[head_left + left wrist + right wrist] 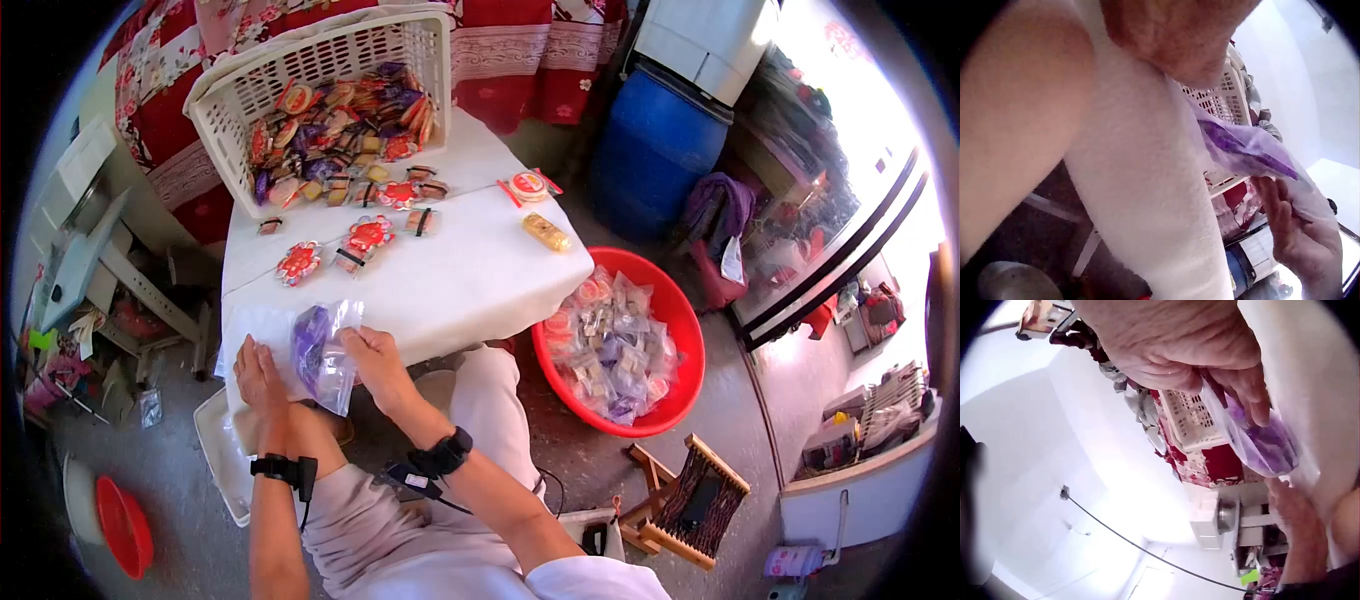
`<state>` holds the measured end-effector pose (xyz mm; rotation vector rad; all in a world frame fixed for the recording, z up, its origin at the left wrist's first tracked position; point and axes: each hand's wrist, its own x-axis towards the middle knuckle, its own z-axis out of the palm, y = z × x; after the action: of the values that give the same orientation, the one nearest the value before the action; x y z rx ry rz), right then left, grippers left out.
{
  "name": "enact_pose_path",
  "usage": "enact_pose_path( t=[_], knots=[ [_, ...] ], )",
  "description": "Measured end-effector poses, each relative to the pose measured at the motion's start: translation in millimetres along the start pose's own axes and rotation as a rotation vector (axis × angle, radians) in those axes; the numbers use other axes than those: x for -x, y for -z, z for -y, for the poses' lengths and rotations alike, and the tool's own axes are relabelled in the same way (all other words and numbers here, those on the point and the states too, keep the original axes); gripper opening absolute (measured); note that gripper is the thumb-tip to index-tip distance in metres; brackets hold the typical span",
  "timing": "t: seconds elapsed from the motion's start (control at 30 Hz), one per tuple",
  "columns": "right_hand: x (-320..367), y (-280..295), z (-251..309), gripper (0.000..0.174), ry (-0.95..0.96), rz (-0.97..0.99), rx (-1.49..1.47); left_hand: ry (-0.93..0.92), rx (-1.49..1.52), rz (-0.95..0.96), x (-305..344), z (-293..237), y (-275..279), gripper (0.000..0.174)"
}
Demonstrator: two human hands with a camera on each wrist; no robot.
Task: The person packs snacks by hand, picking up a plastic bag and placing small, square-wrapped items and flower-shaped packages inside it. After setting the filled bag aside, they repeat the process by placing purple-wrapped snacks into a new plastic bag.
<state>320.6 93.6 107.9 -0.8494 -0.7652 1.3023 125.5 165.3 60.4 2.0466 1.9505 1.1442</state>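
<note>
My right hand (378,368) pinches the edge of a clear plastic bag (343,385) over the table's near edge. Inside the bag shows a purple packet (312,342), also seen through the plastic in the right wrist view. To the left, my left hand (260,378) lies at the white table's near corner, its fingers fairly straight and pointing away from me. In the right wrist view, the left hand's fingertips (1280,487) are right at the bag's lower edge. Further back on the table lie red flower-shaped packets (370,233) and small wrapped cakes (422,222).
A white basket (222,150) lies tipped on the table, snack packets spilling out. One round red packet (528,186) and a yellow-wrapped piece (546,232) lie at the right. Beside the table stands a red basin (690,385) of filled clear bags, near a wooden folding stool (700,500).
</note>
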Motion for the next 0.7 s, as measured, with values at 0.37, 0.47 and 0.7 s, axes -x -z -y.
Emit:
enact_pose_path(
  t=[0.37, 0.47, 0.7],
  knots=[
    [108, 107, 111, 0.029, -0.042, -0.222, -0.19, -0.129, -0.186, -0.045, -1, 16, -15, 0.044],
    [126, 172, 131, 0.031, 0.102, -0.336, -0.154, -0.162, -0.191, -0.088, -1, 17, -17, 0.035],
    [149, 359, 197, 0.029, 0.461, -0.777, 1.487, -0.222, -0.182, -0.107, 0, 15, -14, 0.034]
  ],
)
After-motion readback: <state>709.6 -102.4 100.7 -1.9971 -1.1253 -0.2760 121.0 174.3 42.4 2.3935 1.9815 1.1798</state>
